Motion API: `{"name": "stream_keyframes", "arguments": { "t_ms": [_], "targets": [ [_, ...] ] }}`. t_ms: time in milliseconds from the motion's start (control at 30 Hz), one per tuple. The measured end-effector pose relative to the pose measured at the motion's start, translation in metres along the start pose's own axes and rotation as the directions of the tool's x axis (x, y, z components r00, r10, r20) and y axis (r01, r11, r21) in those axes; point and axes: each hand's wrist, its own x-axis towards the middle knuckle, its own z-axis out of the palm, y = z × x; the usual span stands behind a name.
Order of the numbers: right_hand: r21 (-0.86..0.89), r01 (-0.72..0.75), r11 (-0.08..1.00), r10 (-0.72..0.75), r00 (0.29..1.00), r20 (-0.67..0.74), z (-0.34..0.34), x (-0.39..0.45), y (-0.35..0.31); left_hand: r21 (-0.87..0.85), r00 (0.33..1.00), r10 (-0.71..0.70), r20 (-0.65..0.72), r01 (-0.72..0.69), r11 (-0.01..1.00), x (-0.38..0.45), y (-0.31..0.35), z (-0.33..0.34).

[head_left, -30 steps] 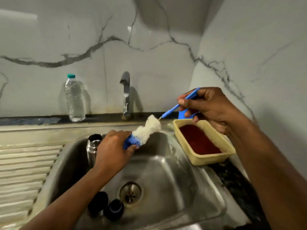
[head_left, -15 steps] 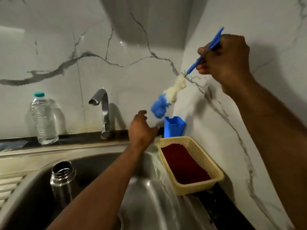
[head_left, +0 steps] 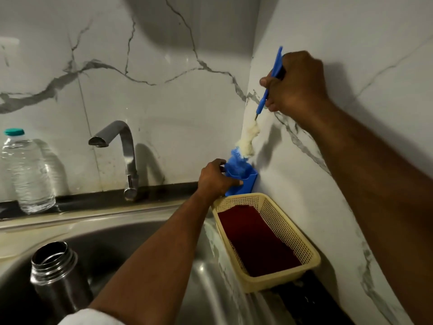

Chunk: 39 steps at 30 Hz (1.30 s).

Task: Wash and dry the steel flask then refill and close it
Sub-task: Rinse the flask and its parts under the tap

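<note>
Head view: my right hand (head_left: 296, 82) fingers pinch the blue-handled bottle brush (head_left: 246, 146), lowering it into the blue plastic holder (head_left: 243, 181), which my left hand (head_left: 216, 178) fingers grip steady; the open steel flask (head_left: 56, 275) waits left of it.

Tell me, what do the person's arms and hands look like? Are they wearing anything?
Both forearms are bare, with no gloves, rings or watch showing on the left hand or right hand. A bit of white cloth, maybe a sleeve, shows where the left arm leaves the picture.
</note>
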Motion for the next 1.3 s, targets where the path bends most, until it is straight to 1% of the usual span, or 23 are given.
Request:
{"name": "stream_keyframes", "arguments": {
  "t_ms": [133, 200, 267, 400, 567, 667, 733, 800, 933, 1000, 1033, 1100, 1167, 1233, 1300],
  "targets": [
    [-0.050, -0.094, 0.994, 0.100, 0.985, 0.139, 0.032, -0.008, 0.017, 0.060, 1.000, 0.029, -0.001, -0.029, 0.998, -0.001, 0.000, 0.003],
    [-0.005, -0.146, 0.989, 0.145, 0.973, 0.180, 0.045, -0.014, 0.023, 0.089, 0.999, 0.035, -0.013, -0.034, 0.995, -0.002, -0.001, 0.004],
    [0.036, -0.166, 0.985, 0.159, 0.977, 0.142, 0.055, -0.015, 0.027, 0.108, 0.999, 0.034, -0.018, -0.032, 0.994, -0.002, 0.000, 0.003],
    [0.041, -0.175, 0.984, 0.171, 0.982, 0.078, 0.065, -0.019, 0.034, 0.150, 0.999, 0.040, -0.017, -0.037, 0.988, -0.003, 0.003, 0.003],
    [0.054, -0.261, 0.964, 0.257, 0.963, 0.081, 0.058, -0.034, 0.036, 0.222, 0.992, 0.086, -0.090, -0.065, 0.973, -0.023, 0.010, -0.015],
    [0.069, -0.300, 0.952, 0.294, 0.952, 0.082, 0.045, -0.045, 0.029, 0.257, 0.982, 0.165, -0.096, -0.136, 0.957, -0.046, 0.012, -0.041],
    [0.026, -0.277, 0.961, 0.275, 0.960, 0.054, 0.033, -0.055, 0.017, 0.340, 0.975, 0.215, -0.056, -0.184, 0.922, -0.066, 0.011, -0.060],
    [-0.038, -0.217, 0.975, 0.218, 0.976, 0.021, 0.017, -0.066, 0.002, 0.411, 0.963, 0.265, -0.039, -0.227, 0.883, -0.086, 0.007, -0.083],
    [-0.150, -0.126, 0.981, 0.115, 0.990, -0.082, -0.009, -0.089, -0.033, 0.413, 0.952, 0.300, -0.056, -0.252, 0.875, -0.123, 0.001, -0.131],
    [-0.136, -0.076, 0.988, 0.060, 0.991, -0.122, -0.008, -0.105, -0.054, 0.407, 0.951, 0.293, -0.103, -0.229, 0.884, -0.137, -0.001, -0.155],
    [-0.101, -0.052, 0.994, 0.041, 0.992, -0.116, -0.003, -0.114, -0.064, 0.404, 0.948, 0.289, -0.131, -0.215, 0.889, -0.142, -0.004, -0.167],
    [0.012, -0.027, 1.000, 0.027, 0.999, -0.045, 0.018, -0.132, -0.082, 0.400, 0.942, 0.277, -0.189, -0.184, 0.898, -0.148, -0.012, -0.190],
    [0.104, -0.045, 0.994, 0.037, 0.996, 0.078, 0.044, -0.154, -0.094, 0.410, 0.932, 0.254, -0.260, -0.131, 0.903, -0.148, -0.022, -0.207],
    [0.138, -0.081, 0.987, 0.052, 0.977, 0.205, 0.076, -0.180, -0.102, 0.439, 0.919, 0.230, -0.321, -0.071, 0.896, -0.143, -0.034, -0.221],
    [0.176, -0.129, 0.976, 0.068, 0.948, 0.312, 0.109, -0.207, -0.107, 0.458, 0.912, 0.217, -0.348, -0.037, 0.888, -0.134, -0.045, -0.228]
  ]
}}
